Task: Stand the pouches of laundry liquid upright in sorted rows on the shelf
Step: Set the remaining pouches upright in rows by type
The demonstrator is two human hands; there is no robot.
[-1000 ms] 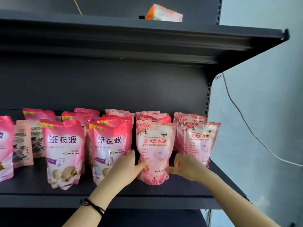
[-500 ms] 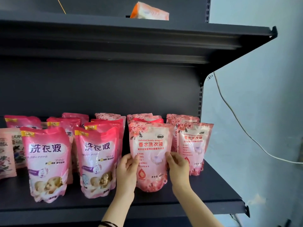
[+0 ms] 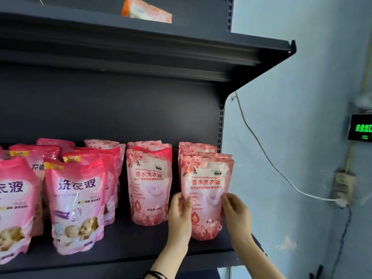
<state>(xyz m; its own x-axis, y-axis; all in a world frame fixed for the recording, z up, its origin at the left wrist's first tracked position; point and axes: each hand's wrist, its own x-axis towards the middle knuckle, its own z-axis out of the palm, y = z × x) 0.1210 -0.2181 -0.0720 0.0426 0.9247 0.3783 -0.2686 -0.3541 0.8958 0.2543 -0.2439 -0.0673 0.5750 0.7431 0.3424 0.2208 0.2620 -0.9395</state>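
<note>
We hold the pink flowery pouch [image 3: 207, 184] by its sides, our left hand [image 3: 179, 213] curled on one edge and our right hand [image 3: 237, 215] on the other. It stands upright at the right end of the dark shelf [image 3: 124, 252], in front of others like it.

Two hands show at 5 o'clock: the left hand [image 3: 179, 215] and the right hand [image 3: 237, 216]. There are at least six floral pale pouches [image 3: 149, 186] from 6 to 4 o'clock; those behind are partly hidden. At least five bright pink pouches [image 3: 76, 204] stand at 8 o'clock. One orange pack [image 3: 147, 11] lies at 12 o'clock.
</note>
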